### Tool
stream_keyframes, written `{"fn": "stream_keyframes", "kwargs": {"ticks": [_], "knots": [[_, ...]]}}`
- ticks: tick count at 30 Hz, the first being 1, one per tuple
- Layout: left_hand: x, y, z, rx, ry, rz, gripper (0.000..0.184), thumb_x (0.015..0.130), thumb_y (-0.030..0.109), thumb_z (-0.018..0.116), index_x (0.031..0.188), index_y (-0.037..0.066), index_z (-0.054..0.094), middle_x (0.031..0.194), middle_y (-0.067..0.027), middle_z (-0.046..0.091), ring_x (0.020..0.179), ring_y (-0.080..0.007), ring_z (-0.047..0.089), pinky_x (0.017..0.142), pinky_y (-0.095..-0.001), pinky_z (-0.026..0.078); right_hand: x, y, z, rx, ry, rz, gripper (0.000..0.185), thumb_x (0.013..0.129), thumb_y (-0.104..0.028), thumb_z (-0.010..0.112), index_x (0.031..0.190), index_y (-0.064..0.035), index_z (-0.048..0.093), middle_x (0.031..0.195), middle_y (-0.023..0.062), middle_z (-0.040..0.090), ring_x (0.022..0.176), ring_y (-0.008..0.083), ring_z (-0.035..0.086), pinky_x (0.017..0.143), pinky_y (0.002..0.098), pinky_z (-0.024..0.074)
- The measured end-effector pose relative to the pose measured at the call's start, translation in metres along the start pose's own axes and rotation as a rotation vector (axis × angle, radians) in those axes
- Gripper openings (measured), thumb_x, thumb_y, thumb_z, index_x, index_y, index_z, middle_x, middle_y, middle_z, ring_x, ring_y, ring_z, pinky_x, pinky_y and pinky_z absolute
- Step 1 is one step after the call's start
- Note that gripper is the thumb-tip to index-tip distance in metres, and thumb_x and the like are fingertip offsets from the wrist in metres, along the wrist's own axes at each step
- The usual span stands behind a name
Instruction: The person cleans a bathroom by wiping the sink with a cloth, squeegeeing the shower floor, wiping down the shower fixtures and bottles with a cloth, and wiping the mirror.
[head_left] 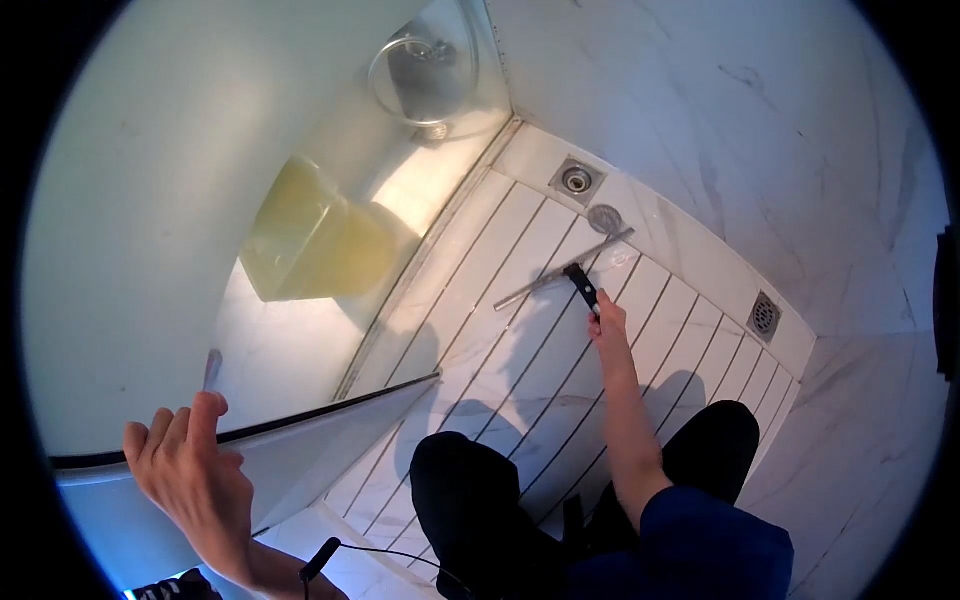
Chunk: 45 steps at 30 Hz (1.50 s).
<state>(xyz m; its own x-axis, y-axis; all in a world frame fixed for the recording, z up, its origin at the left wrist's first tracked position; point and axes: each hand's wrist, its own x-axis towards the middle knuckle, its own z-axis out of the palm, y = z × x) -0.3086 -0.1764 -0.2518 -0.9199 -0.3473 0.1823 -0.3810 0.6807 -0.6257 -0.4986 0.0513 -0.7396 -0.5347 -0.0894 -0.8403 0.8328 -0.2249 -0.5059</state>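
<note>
Here, the right hand grips a squeegee, perhaps pale-marked.

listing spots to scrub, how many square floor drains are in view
2: one drain near the loose round disc, and a second drain farther right along the wall. More may be hidden behind the person's legs.
</note>
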Motion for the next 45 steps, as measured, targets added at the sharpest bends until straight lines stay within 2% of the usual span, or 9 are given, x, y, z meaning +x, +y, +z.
{"fn": "stream_keyframes", "kwargs": {"ticks": [8, 16, 22, 24, 26, 30, 32, 38, 45], "knots": [[-0.038, 0.001, 0.015, -0.011, 0.030, -0.059, 0.037, 0.045, -0.017, 0.053, 0.072, 0.008, 0.049, 0.053, -0.0069, 0.047, 0.054, -0.0204, 0.041, 0.062, -0.0325, 0.027, 0.043, -0.038, 0.051, 0.020, -0.236, -0.228, 0.040, 0.082, -0.042, 0.060, 0.068, -0.0073, 0.047, 0.050, 0.0039, 0.045, 0.036, 0.0117, 0.034, 0.036, 0.0274, 0.0295], [-0.025, 0.003, 0.003, -0.011, 0.005, -0.091, 0.036, 0.047, -0.020, 0.051, 0.071, 0.007, 0.049, 0.053, -0.0076, 0.047, 0.054, -0.0207, 0.041, 0.062, -0.0320, 0.027, -0.013, -0.045, 0.075, -0.071, -0.072, -0.156, 0.035, 0.085, -0.035, 0.057, 0.070, -0.0041, 0.052, 0.050, 0.0071, 0.046, 0.031, 0.0132, 0.033, 0.029, 0.0271, 0.0248], [-0.021, -0.001, 0.004, -0.030, 0.038, -0.061, 0.035, 0.050, -0.022, 0.049, 0.072, 0.006, 0.050, 0.055, -0.0097, 0.050, 0.055, -0.0226, 0.043, 0.066, -0.0332, 0.030, 0.003, -0.145, 0.125, -0.233, -0.154, -0.935, 0.032, 0.085, -0.031, 0.061, 0.086, 0.0014, 0.061, 0.057, 0.0043, 0.054, 0.041, 0.0099, 0.051, 0.036, 0.0234, 0.0389], [-0.023, 0.000, 0.005, -0.022, 0.043, -0.070, 0.036, 0.050, -0.021, 0.049, 0.073, 0.006, 0.051, 0.056, -0.0096, 0.050, 0.056, -0.0229, 0.043, 0.068, -0.0336, 0.031, 0.018, -0.200, 0.151, -0.224, -0.074, -0.994, 0.035, 0.082, -0.035, 0.061, 0.084, 0.0001, 0.064, 0.047, 0.0047, 0.052, 0.045, 0.0125, 0.056, 0.043, 0.0270, 0.0439], [-0.052, 0.007, 0.012, -0.007, 0.075, -0.101, 0.036, 0.049, -0.021, 0.048, 0.073, 0.006, 0.052, 0.057, -0.0096, 0.050, 0.057, -0.0233, 0.044, 0.070, -0.0340, 0.031, 0.057, -0.235, 0.142, -0.394, 0.088, -1.111, 0.027, 0.083, -0.023, 0.064, 0.091, 0.0022, 0.062, 0.061, 0.0047, 0.057, 0.052, 0.0139, 0.062, 0.045, 0.0239, 0.0497], [-0.047, 0.010, 0.010, -0.061, 0.021, -0.069, 0.035, 0.049, -0.018, 0.045, 0.075, 0.005, 0.052, 0.058, -0.0086, 0.050, 0.063, -0.0250, 0.048, 0.076, -0.0358, 0.033, 0.039, -0.276, 0.011, -0.073, 0.009, -0.980, 0.027, 0.081, -0.020, 0.067, 0.096, 0.0014, 0.061, 0.077, 0.0069, 0.060, 0.058, 0.0156, 0.063, 0.050, 0.0259, 0.0536], [-0.044, 0.017, 0.004, -0.040, -0.097, -0.193, 0.038, 0.046, -0.016, 0.049, 0.076, 0.007, 0.047, 0.061, -0.0081, 0.047, 0.068, -0.0268, 0.049, 0.095, -0.0447, 0.033, 0.024, -0.283, -0.102, 0.059, -0.043, -0.924, 0.026, 0.082, -0.018, 0.067, 0.099, -0.0013, 0.059, 0.084, 0.0062, 0.060, 0.062, 0.0150, 0.063, 0.055, 0.0248, 0.0548], [-0.036, 0.010, 0.011, 0.026, -0.107, -0.171, 0.043, 0.044, -0.018, 0.048, 0.079, 0.007, 0.047, 0.061, -0.0081, 0.044, 0.066, -0.0283, 0.046, 0.098, -0.0455, 0.032, -0.024, -0.296, -0.383, 0.238, 0.284, -0.922, 0.019, 0.083, -0.015, 0.065, 0.096, -0.0018, 0.059, 0.080, 0.0085, 0.062, 0.060, 0.0160, 0.062, 0.053, 0.0256, 0.0551], [-0.018, -0.007, -0.014, 0.013, -0.196, -0.154, 0.044, 0.045, -0.016, 0.048, 0.082, 0.008, 0.046, 0.061, -0.0073, 0.043, 0.065, -0.0279, 0.047, 0.098, -0.0461, 0.032, -0.103, -0.264, -0.459, 0.382, 0.466, -0.972, 0.017, 0.083, -0.012, 0.064, 0.094, -0.0006, 0.058, 0.077, 0.0107, 0.063, 0.059, 0.0168, 0.061, 0.050, 0.0251, 0.0517]]}}
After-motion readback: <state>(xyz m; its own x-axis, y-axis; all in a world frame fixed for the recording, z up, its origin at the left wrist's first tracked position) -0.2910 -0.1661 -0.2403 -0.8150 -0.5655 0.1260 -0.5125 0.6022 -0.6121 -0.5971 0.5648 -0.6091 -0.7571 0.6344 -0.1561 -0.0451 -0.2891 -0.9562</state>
